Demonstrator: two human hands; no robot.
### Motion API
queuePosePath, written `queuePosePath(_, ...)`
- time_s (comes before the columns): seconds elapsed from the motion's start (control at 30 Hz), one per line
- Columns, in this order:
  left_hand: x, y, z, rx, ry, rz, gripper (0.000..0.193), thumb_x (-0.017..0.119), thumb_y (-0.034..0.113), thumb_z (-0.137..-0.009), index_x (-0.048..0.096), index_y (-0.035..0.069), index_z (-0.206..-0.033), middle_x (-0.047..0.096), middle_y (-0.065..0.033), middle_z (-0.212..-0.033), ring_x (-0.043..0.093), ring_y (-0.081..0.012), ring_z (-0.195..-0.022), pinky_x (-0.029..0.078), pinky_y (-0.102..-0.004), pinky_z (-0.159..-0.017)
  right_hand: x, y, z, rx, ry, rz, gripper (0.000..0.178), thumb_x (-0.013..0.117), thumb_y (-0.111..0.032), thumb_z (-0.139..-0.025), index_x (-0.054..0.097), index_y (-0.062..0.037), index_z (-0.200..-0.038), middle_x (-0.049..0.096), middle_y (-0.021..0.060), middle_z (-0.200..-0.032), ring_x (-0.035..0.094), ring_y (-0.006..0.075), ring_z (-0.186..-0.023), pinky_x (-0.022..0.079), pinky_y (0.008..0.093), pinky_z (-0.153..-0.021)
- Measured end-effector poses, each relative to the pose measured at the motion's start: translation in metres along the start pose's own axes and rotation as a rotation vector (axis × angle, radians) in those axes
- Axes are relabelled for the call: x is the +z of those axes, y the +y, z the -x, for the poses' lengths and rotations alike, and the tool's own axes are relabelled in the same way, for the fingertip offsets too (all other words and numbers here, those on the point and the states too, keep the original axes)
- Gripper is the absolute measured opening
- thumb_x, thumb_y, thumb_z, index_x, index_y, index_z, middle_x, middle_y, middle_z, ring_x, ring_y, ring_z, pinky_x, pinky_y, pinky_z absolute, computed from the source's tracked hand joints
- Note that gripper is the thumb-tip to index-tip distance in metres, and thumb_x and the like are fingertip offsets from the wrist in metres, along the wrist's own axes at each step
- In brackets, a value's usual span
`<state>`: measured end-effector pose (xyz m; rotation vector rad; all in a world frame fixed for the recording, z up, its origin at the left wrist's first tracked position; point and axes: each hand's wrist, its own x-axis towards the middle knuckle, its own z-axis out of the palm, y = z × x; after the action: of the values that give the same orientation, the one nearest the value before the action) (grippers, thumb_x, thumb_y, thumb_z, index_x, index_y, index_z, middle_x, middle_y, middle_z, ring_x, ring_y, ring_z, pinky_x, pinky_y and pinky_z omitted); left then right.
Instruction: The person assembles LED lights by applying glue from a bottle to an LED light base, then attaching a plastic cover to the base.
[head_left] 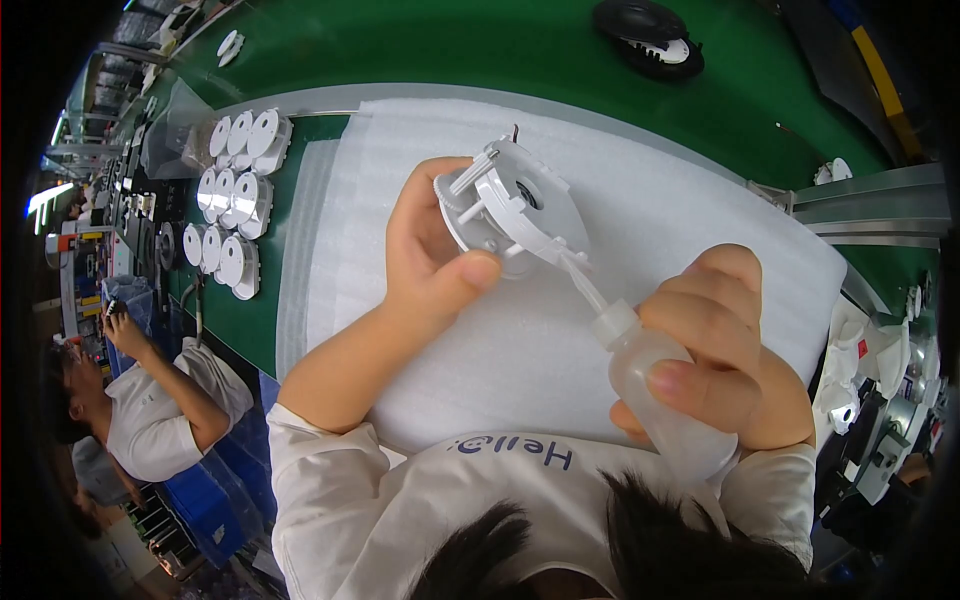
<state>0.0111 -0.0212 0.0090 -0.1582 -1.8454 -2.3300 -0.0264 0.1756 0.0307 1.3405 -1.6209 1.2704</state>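
Note:
Tilted above the padded surface is a white plastic assembly with a round dark opening, posts and a toothed edge. My left hand grips it from the left, thumb toward me and the other fingers mostly hidden behind it. A translucent squeeze bottle with a narrow nozzle lies in my right hand, whose fingers wrap round its body. The nozzle points up and left, its tip at the lower edge of the assembly; whether it touches cannot be made out.
White foam sheet covers the work surface over a green mat. Rows of white round parts stand at the left. A black round housing lies at the far side. A co-worker sits at the left; more parts crowd the right.

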Motion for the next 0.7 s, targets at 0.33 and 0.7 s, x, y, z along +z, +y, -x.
queuePosePath(0.33,-0.002,-0.002,0.003,-0.060,0.064,0.027,0.071,0.069,0.049,-0.063,0.041,0.003,-0.109,0.052,-0.0087,-0.099,0.051,-0.0160,-0.093,0.041,-0.0297,-0.081,0.003,0.000,0.003,0.002,0.002,-0.026,0.033,0.065,-0.029,-0.067,0.050,-0.0131,-0.092,0.052,0.0027,-0.068,0.043,0.0140,-0.049,0.029,0.0283,-0.053)
queuePosePath(0.7,-0.046,0.003,-0.062,0.191,0.244,-0.685,0.052,0.068,0.027,-0.069,0.046,0.004,-0.111,0.054,-0.0046,-0.093,0.050,-0.0151,-0.086,0.039,-0.0286,-0.074,0.017,0.029,0.016,1.034,0.205,-0.890,0.039,0.060,-0.040,-0.074,0.047,-0.0079,-0.092,0.052,0.0053,-0.074,0.048,0.0156,-0.058,0.036,0.0264,-0.052)
